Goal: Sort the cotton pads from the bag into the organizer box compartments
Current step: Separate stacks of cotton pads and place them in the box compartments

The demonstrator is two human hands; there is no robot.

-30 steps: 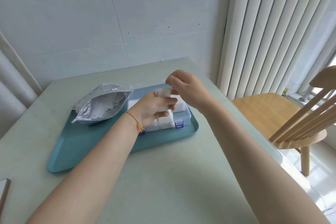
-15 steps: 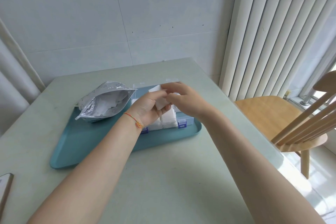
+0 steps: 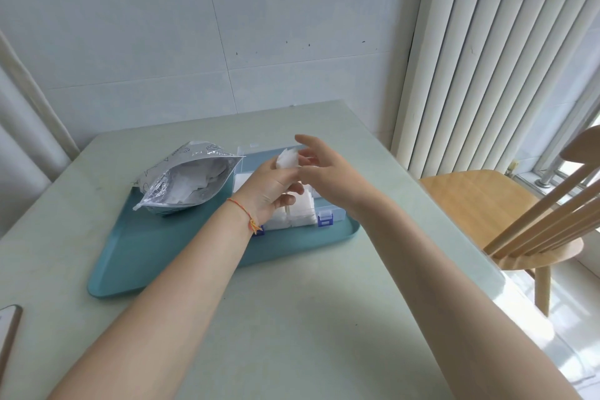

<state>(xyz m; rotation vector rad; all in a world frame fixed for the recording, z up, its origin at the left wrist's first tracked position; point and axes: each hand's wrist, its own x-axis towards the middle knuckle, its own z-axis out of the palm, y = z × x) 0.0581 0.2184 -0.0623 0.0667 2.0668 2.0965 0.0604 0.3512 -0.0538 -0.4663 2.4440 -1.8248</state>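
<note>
Two hands: you had both raised above the organizer box (image 3: 324, 204), close together over its middle.
Left hand (image 3: 271, 188): you pinched a small bunch of white cotton pads (image 3: 287, 159) at your fingertips, held up clear of the box.
Right hand (image 3: 324, 172): your fingers were spread and relaxed just beside the bunch, gripping nothing; whether a fingertip touched the pads could not be told.
Organizer box: it sat on the right half of the teal tray (image 3: 156, 256), lid swung back, blue latches on its near wall. The near compartments already showed white stacks; the far ones lay behind your hands, so their fill could not be judged.
Bag (image 3: 185, 182): the silver pouch lay on its side at the tray's far left, mouth open toward the box, with white pads visible inside.
Progress: you seemed partway through, with several compartments loaded, one bunch in the air and more waiting in the bag.
Left to do: probably seat the held bunch in a compartment, then empty the rest of the bag.
Surface (image 3: 308, 318): the pale green top carried the tray; a wooden chair (image 3: 506, 204) stood to your right.
</note>
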